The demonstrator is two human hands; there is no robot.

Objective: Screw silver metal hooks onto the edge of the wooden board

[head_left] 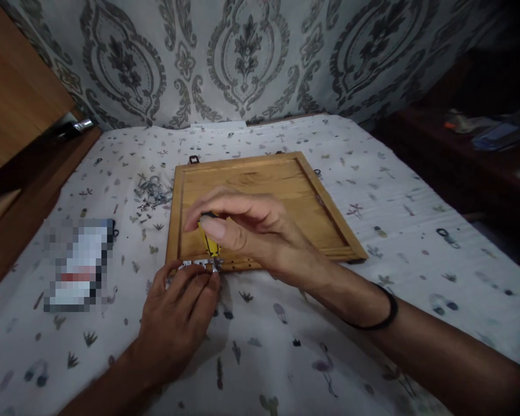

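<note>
A framed wooden panel [251, 176] is lying on a white patterned cloth [268, 364]. At the panel's near edge, the left hand [177, 309] is holding a silver metal strip [193, 264]; the right hand [260, 231] is gripping a yellow-and-black screwdriver [210, 240] over that edge. Loose metal hardware [153, 192] is lying left of the panel.
</note>
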